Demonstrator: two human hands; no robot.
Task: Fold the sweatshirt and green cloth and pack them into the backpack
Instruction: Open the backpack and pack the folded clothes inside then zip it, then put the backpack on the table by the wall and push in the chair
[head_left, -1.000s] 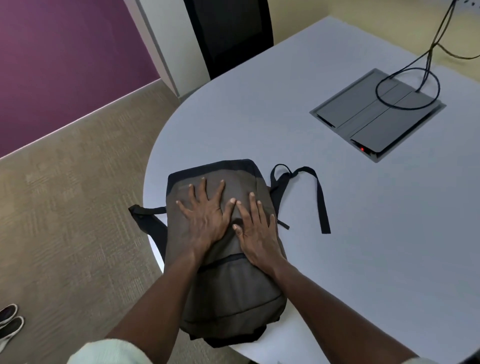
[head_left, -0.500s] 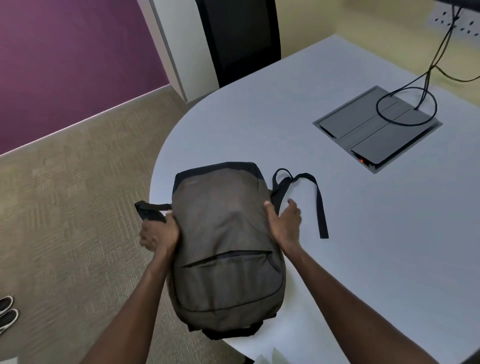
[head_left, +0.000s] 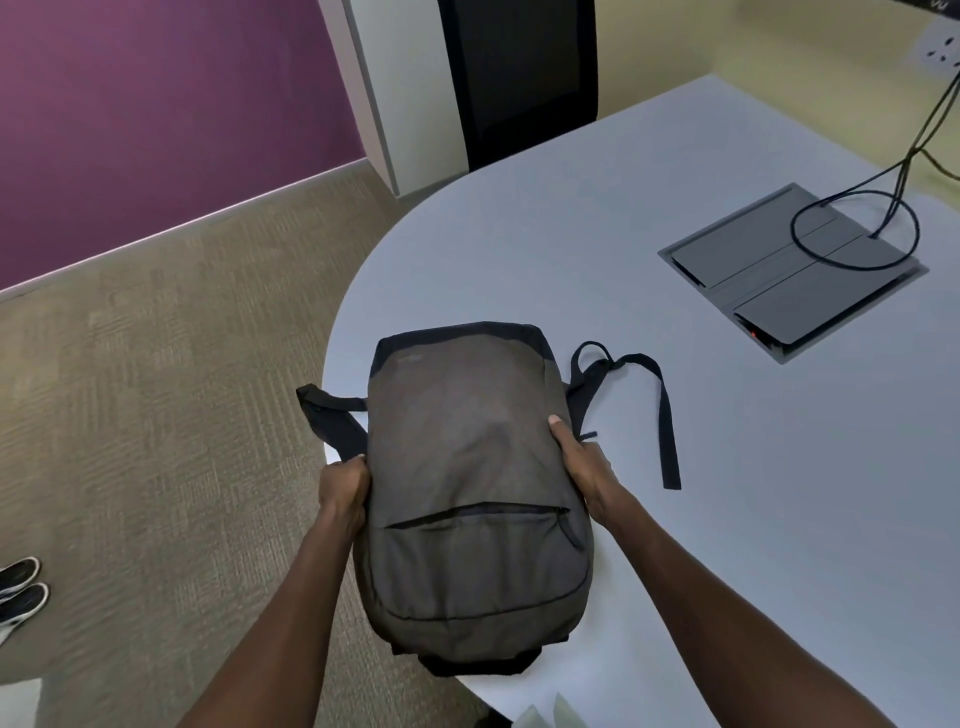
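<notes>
A grey-brown backpack (head_left: 467, 457) with black trim lies front side up near the rounded left edge of the light grey table (head_left: 753, 493), bulging and zipped closed. My left hand (head_left: 344, 488) grips its left side. My right hand (head_left: 579, 460) grips its right side, thumb on top. One black strap (head_left: 665, 415) trails on the table to the right; another strap (head_left: 332, 421) hangs off the left edge. The sweatshirt and the green cloth are not visible.
A grey cable box (head_left: 789, 270) set into the table sits at the far right, with black cables (head_left: 883, 208) looped over it. A black chair (head_left: 519, 73) stands behind the table. Shoes (head_left: 21, 592) rest on the carpet at left.
My hands left the top of the backpack, where they pressed flat, and took hold of its two sides. The bag sits slightly more upright on the table.
</notes>
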